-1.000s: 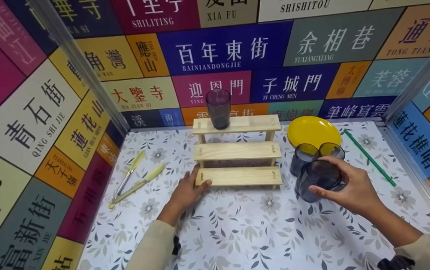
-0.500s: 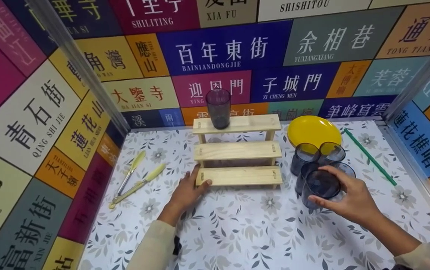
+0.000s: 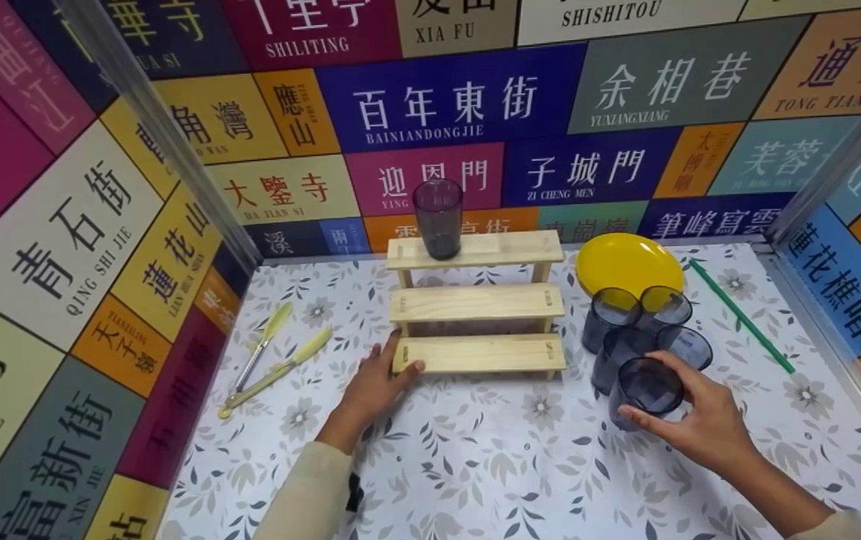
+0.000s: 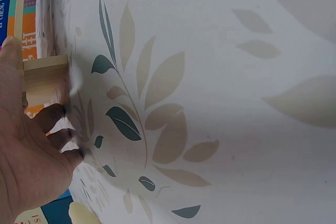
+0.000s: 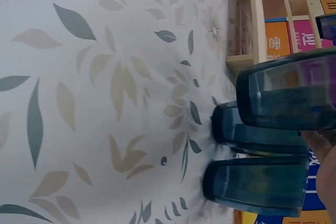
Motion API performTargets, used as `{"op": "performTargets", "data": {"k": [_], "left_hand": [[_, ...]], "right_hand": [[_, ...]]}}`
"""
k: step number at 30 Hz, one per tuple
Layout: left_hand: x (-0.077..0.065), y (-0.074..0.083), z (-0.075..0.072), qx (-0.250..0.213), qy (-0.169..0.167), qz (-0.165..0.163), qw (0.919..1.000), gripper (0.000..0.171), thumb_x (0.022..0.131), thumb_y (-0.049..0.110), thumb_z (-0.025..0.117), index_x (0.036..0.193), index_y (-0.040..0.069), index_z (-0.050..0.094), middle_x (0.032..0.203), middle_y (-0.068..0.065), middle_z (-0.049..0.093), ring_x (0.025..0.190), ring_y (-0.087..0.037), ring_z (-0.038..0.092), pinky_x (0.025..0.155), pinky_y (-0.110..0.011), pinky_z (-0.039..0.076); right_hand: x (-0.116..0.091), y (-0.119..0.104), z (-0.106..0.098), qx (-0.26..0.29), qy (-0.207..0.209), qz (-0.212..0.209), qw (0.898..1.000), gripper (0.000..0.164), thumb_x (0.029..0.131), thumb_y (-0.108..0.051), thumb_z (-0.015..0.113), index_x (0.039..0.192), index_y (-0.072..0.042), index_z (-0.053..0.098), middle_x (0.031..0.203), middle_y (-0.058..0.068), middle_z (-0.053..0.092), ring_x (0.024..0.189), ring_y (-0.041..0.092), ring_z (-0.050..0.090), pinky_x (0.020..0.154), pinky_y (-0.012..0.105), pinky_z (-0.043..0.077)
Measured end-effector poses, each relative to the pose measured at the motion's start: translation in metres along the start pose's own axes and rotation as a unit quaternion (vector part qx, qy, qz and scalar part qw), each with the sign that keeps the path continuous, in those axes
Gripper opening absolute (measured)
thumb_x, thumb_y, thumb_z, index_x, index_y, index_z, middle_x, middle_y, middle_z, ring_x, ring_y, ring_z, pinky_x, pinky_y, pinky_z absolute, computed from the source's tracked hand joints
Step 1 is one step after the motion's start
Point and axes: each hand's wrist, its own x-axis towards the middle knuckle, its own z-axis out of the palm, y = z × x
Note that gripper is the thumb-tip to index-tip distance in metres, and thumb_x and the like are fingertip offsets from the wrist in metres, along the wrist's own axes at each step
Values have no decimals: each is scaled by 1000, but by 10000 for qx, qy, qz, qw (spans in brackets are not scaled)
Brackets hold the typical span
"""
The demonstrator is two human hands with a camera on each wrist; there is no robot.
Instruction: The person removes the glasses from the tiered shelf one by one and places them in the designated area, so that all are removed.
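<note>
My right hand holds a dark blue-grey tumbler near its rim, thumb on the near side, fingers round the far side. Several matching tumblers stand grouped just behind it. In the right wrist view, the base of the held tumbler sits farther from the tabletop than the bases of the tumblers beside it. At the left end of a three-step wooden stand, my left hand grips the lowest step's corner, thumb on the board. A purplish tumbler stands upright on the top step.
A yellow plate lies behind the grouped tumblers, with a green stick to its right. Spread tongs with pale yellow ends lie left of the stand. Sign-patterned walls border the flower-print tabletop.
My right hand has drawn the held tumbler toward me, away from the group, uncovering two tumblers behind it. My left hand and the stand have stayed in place.
</note>
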Motion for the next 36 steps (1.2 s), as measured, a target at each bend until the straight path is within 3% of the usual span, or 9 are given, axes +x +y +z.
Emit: {"op": "performTargets", "data": {"k": [8, 15, 23, 26, 29, 32, 36], "left_hand": [[1, -1, 1, -15, -15, -25, 10000, 92, 106, 76, 53, 179, 31, 21, 179, -32, 27, 161, -63, 32, 126, -76, 34], [0, 0, 1, 14, -32, -56, 10000, 94, 105, 79, 52, 179, 33, 19, 180, -31, 25, 161, -62, 32, 126, -77, 34], [1, -1, 2, -20, 23, 65, 10000, 92, 106, 75, 54, 179, 29, 21, 177, -32, 30, 160, -62, 34, 123, -78, 37], [0, -2, 2, -6, 19, 58, 10000, 92, 106, 75, 54, 179, 30, 21, 177, -31, 32, 161, -62, 33, 124, -78, 37], [0, -1, 2, -25, 4, -2, 10000, 93, 105, 76, 53, 179, 29, 21, 178, -31, 30, 161, -62, 33, 124, -78, 36], [-1, 0, 1, -52, -1, -35, 10000, 94, 106, 76, 53, 179, 27, 21, 179, -31, 29, 161, -62, 32, 125, -78, 35], [-1, 1, 0, -53, -17, -27, 10000, 95, 105, 78, 52, 179, 28, 21, 179, -31, 28, 162, -61, 32, 126, -77, 34]], "right_hand": [[-9, 3, 0, -170, 347, -55, 9992, 90, 72, -26, 108, 150, -12, 66, 139, 22, 74, 119, -25, 49, 92, -6, 40], [-17, 7, 0, -46, 428, -75, 9990, 89, 70, -23, 109, 148, -11, 68, 129, 19, 78, 114, -26, 54, 90, -5, 43], [-25, 11, 8, -83, 342, 311, 9989, 86, 72, -30, 108, 147, -14, 69, 131, 20, 78, 110, -23, 54, 81, -1, 45], [-28, 12, 13, -155, 294, 524, 9981, 84, 74, -35, 107, 146, -18, 68, 132, 21, 78, 108, -12, 62, 78, 0, 45], [-31, 15, 18, -206, 268, 645, 9973, 85, 74, -38, 106, 147, -17, 67, 134, 22, 77, 112, 15, 74, 80, -2, 44], [-33, 19, 25, -276, 277, 636, 9972, 87, 74, -38, 106, 147, -13, 66, 136, 23, 76, 115, 38, 74, 82, -4, 42], [-36, 23, 30, -335, 290, 571, 9974, 89, 75, -37, 106, 148, -10, 64, 135, 24, 76, 116, 45, 75, 81, -4, 41]]}}
